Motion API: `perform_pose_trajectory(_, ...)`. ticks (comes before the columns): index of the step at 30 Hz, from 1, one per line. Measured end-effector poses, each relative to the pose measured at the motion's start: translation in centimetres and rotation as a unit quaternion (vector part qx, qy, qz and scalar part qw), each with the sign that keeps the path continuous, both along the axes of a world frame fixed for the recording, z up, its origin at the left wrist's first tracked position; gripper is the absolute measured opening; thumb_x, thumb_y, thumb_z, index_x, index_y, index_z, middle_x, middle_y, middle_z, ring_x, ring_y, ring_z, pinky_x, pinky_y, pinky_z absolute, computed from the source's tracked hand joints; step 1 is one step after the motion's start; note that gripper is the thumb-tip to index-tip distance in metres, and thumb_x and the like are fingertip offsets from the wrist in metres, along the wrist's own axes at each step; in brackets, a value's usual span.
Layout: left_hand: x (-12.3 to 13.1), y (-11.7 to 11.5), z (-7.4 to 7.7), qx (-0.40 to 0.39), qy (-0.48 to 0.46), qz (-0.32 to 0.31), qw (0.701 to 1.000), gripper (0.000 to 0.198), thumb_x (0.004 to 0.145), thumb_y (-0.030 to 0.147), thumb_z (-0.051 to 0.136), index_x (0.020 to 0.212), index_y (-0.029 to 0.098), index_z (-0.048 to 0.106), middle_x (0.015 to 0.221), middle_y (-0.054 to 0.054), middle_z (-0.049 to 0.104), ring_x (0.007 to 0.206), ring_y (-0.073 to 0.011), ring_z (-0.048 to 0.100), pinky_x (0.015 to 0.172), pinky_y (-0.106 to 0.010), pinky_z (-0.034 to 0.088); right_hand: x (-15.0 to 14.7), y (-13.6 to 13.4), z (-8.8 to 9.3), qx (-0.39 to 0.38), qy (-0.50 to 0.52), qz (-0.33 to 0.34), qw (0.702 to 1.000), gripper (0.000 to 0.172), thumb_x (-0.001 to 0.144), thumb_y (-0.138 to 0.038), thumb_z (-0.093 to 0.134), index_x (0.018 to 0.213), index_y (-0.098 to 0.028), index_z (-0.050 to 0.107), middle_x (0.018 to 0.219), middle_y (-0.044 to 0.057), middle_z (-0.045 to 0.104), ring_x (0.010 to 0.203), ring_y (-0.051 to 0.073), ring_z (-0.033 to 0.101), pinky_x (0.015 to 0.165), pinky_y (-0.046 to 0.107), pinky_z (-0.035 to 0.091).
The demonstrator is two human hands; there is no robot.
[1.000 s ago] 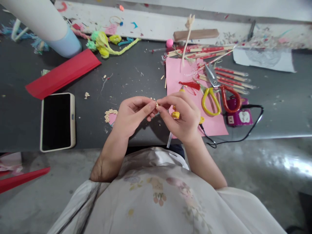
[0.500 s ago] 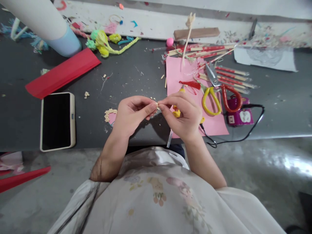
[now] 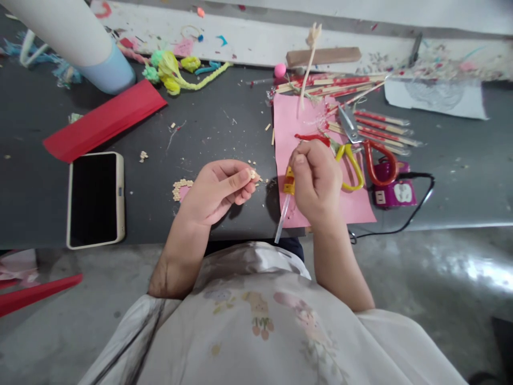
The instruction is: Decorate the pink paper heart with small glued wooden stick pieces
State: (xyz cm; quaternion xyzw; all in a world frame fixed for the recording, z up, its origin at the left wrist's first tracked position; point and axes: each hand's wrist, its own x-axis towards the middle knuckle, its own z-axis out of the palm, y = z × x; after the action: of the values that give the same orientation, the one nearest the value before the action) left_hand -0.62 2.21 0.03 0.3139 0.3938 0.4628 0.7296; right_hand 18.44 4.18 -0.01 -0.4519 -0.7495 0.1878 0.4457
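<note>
My left hand (image 3: 218,190) pinches a tiny cream-coloured bead piece (image 3: 253,174) between thumb and forefinger, just above the dark table (image 3: 224,128). My right hand (image 3: 316,179) is closed around a yellow glue gun (image 3: 289,187), whose clear glue stick (image 3: 281,223) sticks out toward me. The right hand hovers over a pink paper sheet (image 3: 294,120). A small pink heart edged with cream beads (image 3: 181,190) lies on the table left of my left hand.
A phone (image 3: 95,199) lies at the left, beside a folded red paper (image 3: 102,120). Yellow-handled scissors (image 3: 350,160), red-handled cutters (image 3: 374,160), red-wrapped sticks (image 3: 377,125) and a purple socket (image 3: 395,192) with a black cable sit at the right. A white tube (image 3: 68,37) stands far left.
My hands have parted: the right hand pulled away to the right over the pink sheet with the glue gun, while the left hand stays holding the bead piece.
</note>
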Motion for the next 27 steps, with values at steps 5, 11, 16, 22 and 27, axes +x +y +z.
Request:
perform_pose_trajectory(5, -0.3, 0.0, -0.1, -0.023, -0.014, -0.020, 0.999, 0.031, 0.065, 0.042, 0.085, 0.068, 0.016, 0.069, 0.057, 0.002, 0.061, 0.049, -0.0042, 0.054, 0.042, -0.012, 0.041, -0.2, -0.7, 0.7, -0.036, -0.009, 0.059, 0.998, 0.014, 0.093, -0.024, 0.057, 0.079, -0.021, 0.054, 0.072, -0.001, 0.052, 0.066, 0.012, 0.050, 0.062, 0.029, 0.043)
perform_pose_trajectory(11, -0.3, 0.1, -0.4, -0.020, 0.004, -0.023, 1.000, 0.034, 0.064, 0.046, 0.085, 0.070, 0.017, 0.068, 0.055, 0.003, 0.059, 0.046, -0.0037, 0.050, 0.041, -0.014, 0.039, -0.9, -1.1, 1.2, -0.019, 0.027, 0.085, 0.996, 0.017, 0.087, -0.019, 0.063, 0.104, -0.021, 0.064, 0.080, 0.000, 0.060, 0.070, 0.012, 0.054, 0.063, 0.029, 0.047)
perform_pose_trajectory(16, -0.3, 0.2, -0.7, 0.010, 0.048, -0.018, 0.999, 0.037, 0.064, 0.051, 0.084, 0.073, 0.018, 0.069, 0.054, 0.002, 0.059, 0.045, -0.0067, 0.051, 0.040, -0.019, 0.039, -1.6, -1.0, 1.7, -0.009, 0.025, 0.104, 0.994, 0.023, 0.081, -0.016, 0.070, 0.103, -0.022, 0.067, 0.082, 0.001, 0.062, 0.070, 0.013, 0.055, 0.062, 0.031, 0.051)
perform_pose_trajectory(22, 0.1, 0.2, -0.5, 0.033, 0.084, 0.002, 0.996, 0.039, 0.062, 0.051, 0.085, 0.073, 0.017, 0.071, 0.057, 0.001, 0.062, 0.046, -0.0069, 0.052, 0.041, -0.021, 0.040, -1.8, -1.0, 1.5, -0.019, 0.026, 0.111, 0.993, 0.018, 0.084, -0.014, 0.067, 0.098, -0.025, 0.068, 0.086, 0.002, 0.064, 0.072, 0.014, 0.057, 0.061, 0.032, 0.052)
perform_pose_trajectory(27, 0.5, 0.0, -0.5, 0.058, 0.105, 0.048, 0.992, 0.034, 0.064, 0.047, 0.086, 0.071, 0.016, 0.073, 0.058, 0.000, 0.064, 0.048, -0.0060, 0.053, 0.043, -0.019, 0.041, -1.8, -0.9, 1.0, -0.015, 0.040, 0.107, 0.993, 0.010, 0.085, -0.015, 0.065, 0.093, -0.020, 0.067, 0.084, 0.000, 0.063, 0.070, 0.011, 0.055, 0.060, 0.027, 0.050)
